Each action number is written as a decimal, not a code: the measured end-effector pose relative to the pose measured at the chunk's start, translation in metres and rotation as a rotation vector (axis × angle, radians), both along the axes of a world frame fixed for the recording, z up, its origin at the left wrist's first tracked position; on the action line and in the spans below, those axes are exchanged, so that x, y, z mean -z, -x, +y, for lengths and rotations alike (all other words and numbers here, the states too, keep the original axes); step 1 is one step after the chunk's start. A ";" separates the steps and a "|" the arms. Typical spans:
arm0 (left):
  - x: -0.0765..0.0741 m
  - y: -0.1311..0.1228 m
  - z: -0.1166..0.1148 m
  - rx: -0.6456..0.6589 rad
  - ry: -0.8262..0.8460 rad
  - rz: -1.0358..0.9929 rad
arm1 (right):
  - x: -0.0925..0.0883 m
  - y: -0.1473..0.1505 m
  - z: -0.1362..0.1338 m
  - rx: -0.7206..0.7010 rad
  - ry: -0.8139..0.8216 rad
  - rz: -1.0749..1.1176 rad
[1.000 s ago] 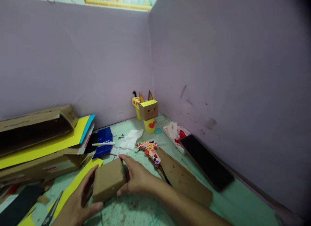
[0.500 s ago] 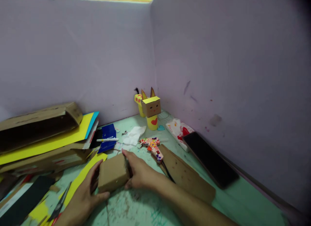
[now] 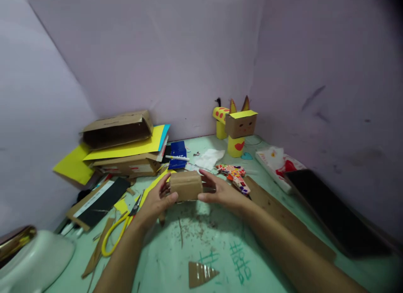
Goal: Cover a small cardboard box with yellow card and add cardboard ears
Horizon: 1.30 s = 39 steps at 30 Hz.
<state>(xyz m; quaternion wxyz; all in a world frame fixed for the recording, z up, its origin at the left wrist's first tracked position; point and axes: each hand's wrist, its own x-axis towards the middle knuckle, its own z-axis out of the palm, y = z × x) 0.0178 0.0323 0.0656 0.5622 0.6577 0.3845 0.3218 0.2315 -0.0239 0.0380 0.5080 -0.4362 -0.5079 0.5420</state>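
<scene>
Between my two hands is a small brown cardboard box (image 3: 186,188), its front face turned toward me. My left hand (image 3: 157,204) grips its left end, thumb at the lower front corner and fingers behind. On the right end, my right hand (image 3: 222,194) presses with thumb and fingers closed about the edge. A pointed cardboard piece (image 3: 201,275) with shiny strips lies nearer to me. Beyond my right hand rests a flower-patterned glue gun (image 3: 236,177). Yellow-handled scissors (image 3: 121,226) lie left of my left forearm.
A cardboard animal figure (image 3: 241,127) with yellow legs stands in the back corner. An open cardboard box (image 3: 118,131) sits on yellow sheets at the left. A long cardboard strip (image 3: 283,219) and a dark flat slab (image 3: 333,215) lie right. A white rounded object (image 3: 40,259) is at lower left.
My view has swung left and down, bringing the pointed cardboard piece and the scissors' yellow handles into sight. The small box has tilted, so its front face shows more; both hands still hold it.
</scene>
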 end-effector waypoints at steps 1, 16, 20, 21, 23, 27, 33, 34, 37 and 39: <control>-0.001 0.000 0.000 0.000 0.001 0.001 | -0.001 0.000 0.000 -0.029 0.004 0.054; 0.005 -0.009 -0.007 0.008 0.158 -0.106 | 0.008 0.003 0.000 -0.001 -0.058 0.141; 0.014 -0.013 -0.005 -0.041 0.099 -0.107 | 0.012 0.003 0.005 0.052 -0.002 0.073; 0.015 -0.014 -0.005 -0.042 0.086 -0.106 | 0.012 0.003 0.006 0.064 0.009 0.056; 0.015 -0.015 -0.004 -0.034 0.050 -0.082 | 0.010 0.003 0.005 0.075 0.006 0.015; 0.010 -0.020 -0.011 -0.213 -0.241 0.148 | 0.003 0.011 0.001 0.173 0.005 -0.066; 0.008 -0.040 -0.049 -0.363 -0.706 0.331 | -0.012 0.025 -0.005 0.231 -0.089 0.046; 0.007 -0.042 -0.054 -0.296 -0.719 0.299 | -0.015 0.022 -0.005 0.216 -0.108 0.097; -0.002 -0.041 -0.059 -0.224 -0.631 0.069 | -0.021 0.004 -0.007 0.119 -0.080 0.233; -0.010 -0.036 -0.054 -0.302 -0.504 -0.090 | -0.022 -0.006 -0.008 0.041 -0.029 0.271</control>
